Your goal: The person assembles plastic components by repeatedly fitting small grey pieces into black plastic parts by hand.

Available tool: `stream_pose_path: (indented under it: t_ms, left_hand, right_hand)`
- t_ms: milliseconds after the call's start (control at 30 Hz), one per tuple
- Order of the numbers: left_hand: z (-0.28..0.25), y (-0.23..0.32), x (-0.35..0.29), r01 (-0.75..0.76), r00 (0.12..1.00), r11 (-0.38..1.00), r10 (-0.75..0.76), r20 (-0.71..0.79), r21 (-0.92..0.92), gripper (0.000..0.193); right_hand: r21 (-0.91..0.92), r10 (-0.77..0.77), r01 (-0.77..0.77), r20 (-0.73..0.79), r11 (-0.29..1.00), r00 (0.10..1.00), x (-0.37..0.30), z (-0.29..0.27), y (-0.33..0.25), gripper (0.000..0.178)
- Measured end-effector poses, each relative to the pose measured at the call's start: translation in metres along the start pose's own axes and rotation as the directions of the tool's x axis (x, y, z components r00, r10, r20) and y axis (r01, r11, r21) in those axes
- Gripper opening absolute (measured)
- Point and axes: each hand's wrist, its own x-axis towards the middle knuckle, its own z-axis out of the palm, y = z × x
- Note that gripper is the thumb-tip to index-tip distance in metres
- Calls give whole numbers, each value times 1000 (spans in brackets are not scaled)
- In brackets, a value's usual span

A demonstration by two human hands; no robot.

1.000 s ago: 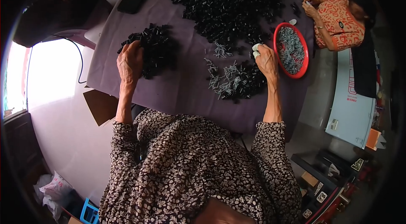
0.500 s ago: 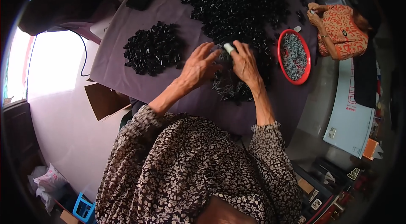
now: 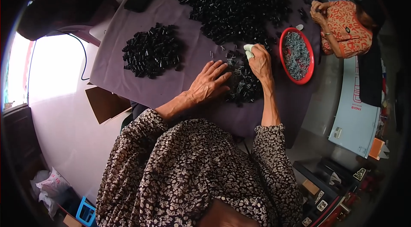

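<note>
Your left hand lies flat and empty, steadying the small black pile at centre frame; your right hand pinches a pale scrap beside the red bowl, within reach.

Strong daylight entered from the left, where a window area was blown out to near white and washed the wall below it pale. The purple tablecloth was evenly, softly lit, with only faint shadows beneath the hands. The heaps of black parts lost their inner detail in the dark tones. The fisheye lens bent straight edges near the rim and left a heavy black vignette in the corners. The centre was fairly sharp; the margins turned soft and dim.
</note>
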Motion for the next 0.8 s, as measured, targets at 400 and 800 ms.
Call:
stream_pose_path:
  t_ms: [400,800]
  left_hand:
    - [-4,-3,1,-4,989,997,-8,-145,-80,36]
    - [-2,-3,-1,-5,983,996,-11,-186,-86,32]
  right_hand:
    - [44,-38,33,130,998,991,22,22,-21,14]
    - [-26,-133,140,184,990,974,29,26,-24,13]
